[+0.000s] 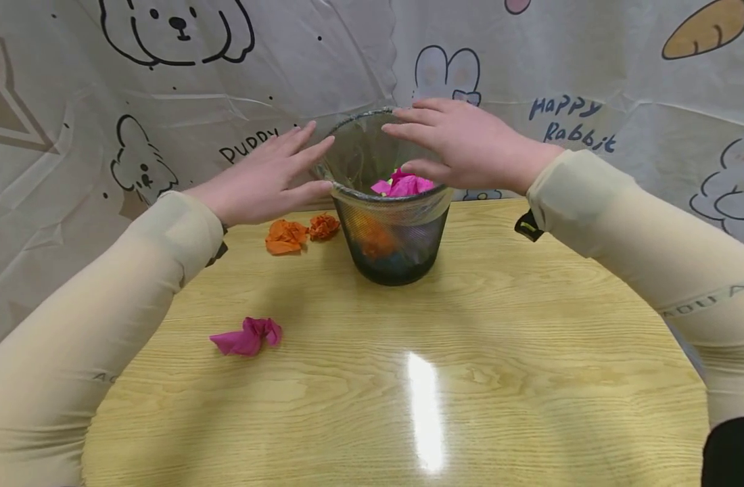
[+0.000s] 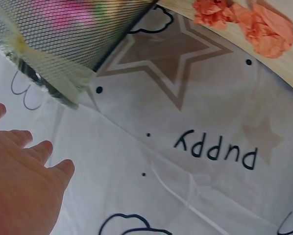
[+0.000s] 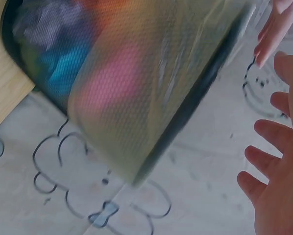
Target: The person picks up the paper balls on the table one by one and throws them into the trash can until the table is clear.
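Note:
A black mesh wastebasket (image 1: 391,250) with a clear plastic liner stands upright at the back of the table. Inside it lie crumpled papers, with pink paper (image 1: 408,185) near the top and orange and blue showing through the mesh. My left hand (image 1: 268,177) is held out at the basket's left rim, fingers spread and nothing in them. Over the right side of the rim, my right hand (image 1: 463,143) is stretched out flat, also holding nothing. In the right wrist view, the basket's mesh wall (image 3: 122,83) appears beside the fingers (image 3: 266,161).
Two crumpled orange papers (image 1: 287,237) lie on the table left of the basket. Nearer the front left is a twisted magenta paper (image 1: 247,337). A printed white cloth (image 1: 347,61) hangs behind the wooden table (image 1: 530,338). Something black (image 1: 734,453) shows at the lower right corner.

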Motion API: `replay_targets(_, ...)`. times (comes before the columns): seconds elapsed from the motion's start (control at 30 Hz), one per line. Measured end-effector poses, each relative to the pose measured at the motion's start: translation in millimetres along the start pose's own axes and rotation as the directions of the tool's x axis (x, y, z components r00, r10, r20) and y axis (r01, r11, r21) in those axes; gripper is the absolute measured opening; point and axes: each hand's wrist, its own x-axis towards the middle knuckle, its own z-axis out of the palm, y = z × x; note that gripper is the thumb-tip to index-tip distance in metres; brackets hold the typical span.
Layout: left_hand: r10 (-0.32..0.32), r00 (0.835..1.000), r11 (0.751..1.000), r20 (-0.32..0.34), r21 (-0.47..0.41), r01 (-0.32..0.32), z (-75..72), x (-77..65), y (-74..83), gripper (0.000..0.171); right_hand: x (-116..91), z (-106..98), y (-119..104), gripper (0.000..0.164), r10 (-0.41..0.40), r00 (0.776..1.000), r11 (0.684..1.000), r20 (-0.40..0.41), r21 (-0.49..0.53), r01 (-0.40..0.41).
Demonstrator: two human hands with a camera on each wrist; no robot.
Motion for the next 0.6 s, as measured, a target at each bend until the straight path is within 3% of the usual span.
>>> replay_targets(0.17,-0.038,0.999,0.999,0.019,-0.001,0.038,2.5,-12.8,-10.5,0.077,4.6,4.5,-18.3,0.068,-0.108,0.994,0.994,-0.022,0.01,0.109)
replay_targets(0.37,-0.058,0.998,0.998,0.022,0.002,0.058,11.8,-32.8,-23.8,0.077,7.2,12.4,-36.9,0.071,-0.18,0.983,0.983,-0.046,0.015,0.181)
replay_targets(0.6,-0.089,0.995,0.996,0.039,-0.028,0.09,33.9,-56.2,-32.3,0.078,0.1,26.9,-64.7,0.07,-0.35,0.932,0.936,-0.09,-0.056,0.346)
